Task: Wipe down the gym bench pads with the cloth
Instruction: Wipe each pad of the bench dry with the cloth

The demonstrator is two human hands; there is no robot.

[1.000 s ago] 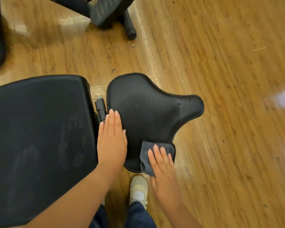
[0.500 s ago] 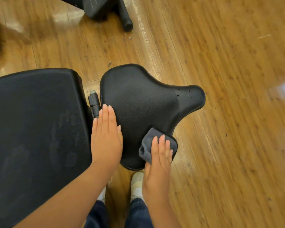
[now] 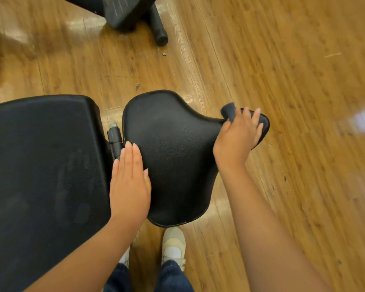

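The black seat pad [image 3: 173,144] of the bench sits in the middle, its narrow nose pointing right. My right hand [image 3: 238,135] presses a dark grey cloth [image 3: 229,110] onto that nose; most of the cloth is hidden under my fingers. My left hand [image 3: 129,184] lies flat, fingers together, on the seat pad's left edge by the hinge [image 3: 115,140]. The large black back pad [image 3: 44,175] fills the left side and shows faint smudges and handprints.
A glossy wooden floor [image 3: 293,81] surrounds the bench. A black machine base with a round foot [image 3: 158,28] stands at the top. My white shoes [image 3: 173,245] and jeans are below the seat pad. A small speck of debris [image 3: 163,53] lies on the floor.
My right hand has slid the cloth from the seat pad's near lower edge up and right onto its narrow nose. My left hand stays flat in place.
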